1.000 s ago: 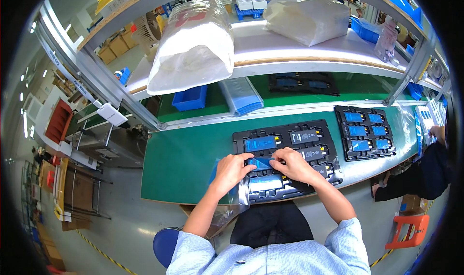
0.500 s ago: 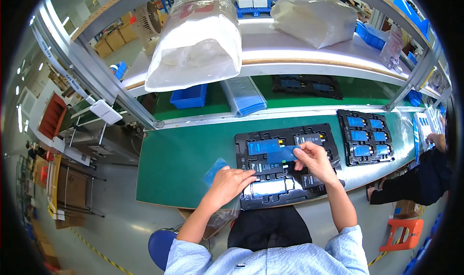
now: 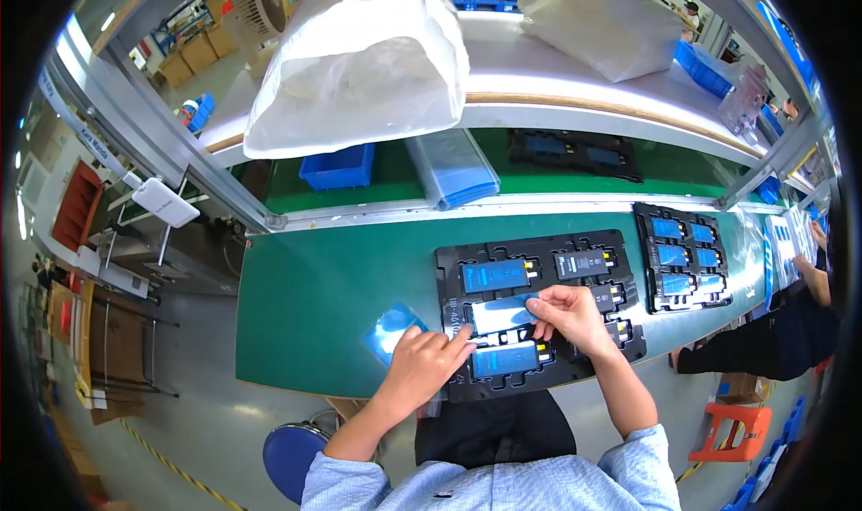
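A black moulded tray (image 3: 557,385) on the bench holds several flat batteries, some blue-faced and some dark. Over the middle-left battery, my right hand (image 3: 570,316) pinches the right end of a blue film (image 3: 503,315) between thumb and fingers. My left hand (image 3: 426,363) has its fingers apart, with fingertips at the left end of that film, by the tray's left side. Blue-faced batteries lie in the pockets above (image 3: 494,276) and below (image 3: 505,359). Dark-faced batteries (image 3: 581,264) sit in the right column, partly hidden by my right hand.
Loose blue film sheets (image 3: 392,331) lie left of the tray. A second tray (image 3: 685,258) of blue-faced batteries stands to the right. Behind are a blue bin (image 3: 338,167) and stacked clear sleeves (image 3: 452,170), beneath a shelf (image 3: 575,107) with plastic bags. A co-worker (image 3: 777,331) is at far right.
The blue film in my right hand has come down and left, lying flatter over the middle-left battery. My left fingertips have shifted to the film's left end. The whole view has tilted slightly.
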### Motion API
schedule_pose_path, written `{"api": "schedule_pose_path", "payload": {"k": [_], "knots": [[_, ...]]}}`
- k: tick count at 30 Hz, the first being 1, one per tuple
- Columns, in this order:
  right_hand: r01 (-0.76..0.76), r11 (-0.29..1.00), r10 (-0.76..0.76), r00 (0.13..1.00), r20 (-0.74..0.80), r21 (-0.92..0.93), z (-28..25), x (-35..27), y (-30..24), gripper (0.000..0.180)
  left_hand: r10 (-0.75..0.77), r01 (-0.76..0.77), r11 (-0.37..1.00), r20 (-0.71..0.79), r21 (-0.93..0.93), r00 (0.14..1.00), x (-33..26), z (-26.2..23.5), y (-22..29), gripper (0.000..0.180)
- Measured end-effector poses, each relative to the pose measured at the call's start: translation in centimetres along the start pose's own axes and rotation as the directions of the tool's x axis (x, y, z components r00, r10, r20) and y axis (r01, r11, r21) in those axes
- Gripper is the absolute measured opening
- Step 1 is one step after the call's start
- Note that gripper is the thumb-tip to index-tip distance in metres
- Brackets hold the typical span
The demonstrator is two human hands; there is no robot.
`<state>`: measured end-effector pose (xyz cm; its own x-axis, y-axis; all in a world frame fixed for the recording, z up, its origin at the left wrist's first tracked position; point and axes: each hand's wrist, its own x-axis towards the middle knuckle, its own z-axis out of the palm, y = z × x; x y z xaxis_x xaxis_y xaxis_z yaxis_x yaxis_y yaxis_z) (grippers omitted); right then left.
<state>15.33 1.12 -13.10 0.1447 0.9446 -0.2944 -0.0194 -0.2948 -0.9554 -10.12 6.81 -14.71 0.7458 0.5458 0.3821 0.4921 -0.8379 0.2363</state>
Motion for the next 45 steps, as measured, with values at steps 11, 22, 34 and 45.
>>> {"api": "schedule_pose_path", "payload": {"k": [11, 22, 34, 45], "knots": [[-0.056, 0.998, 0.054, 0.997, -0.063, -0.039, 0.4, -0.1, 0.1, 0.019, 0.018, -0.014, 0.996, -0.046, 0.092, 0.999, -0.3, 0.6, -0.1, 0.036], [-0.120, 0.985, 0.108, 0.989, -0.104, -0.120, 1.3, -0.1, 0.1, 0.020, -0.072, 0.071, 0.997, -0.106, -0.007, 0.992, -1.0, 1.9, -0.3, 0.046], [-0.080, 0.984, 0.060, 0.990, -0.127, -0.161, 1.8, -0.4, 0.3, 0.021, -0.099, 0.094, 0.994, -0.094, -0.059, 0.991, -0.8, 1.6, -0.1, 0.046], [-0.107, 0.982, 0.086, 0.987, -0.137, -0.153, 2.1, -0.5, -0.4, 0.019, -0.106, 0.102, 0.993, -0.081, -0.059, 0.991, -0.8, 1.6, 0.0, 0.045]]}}
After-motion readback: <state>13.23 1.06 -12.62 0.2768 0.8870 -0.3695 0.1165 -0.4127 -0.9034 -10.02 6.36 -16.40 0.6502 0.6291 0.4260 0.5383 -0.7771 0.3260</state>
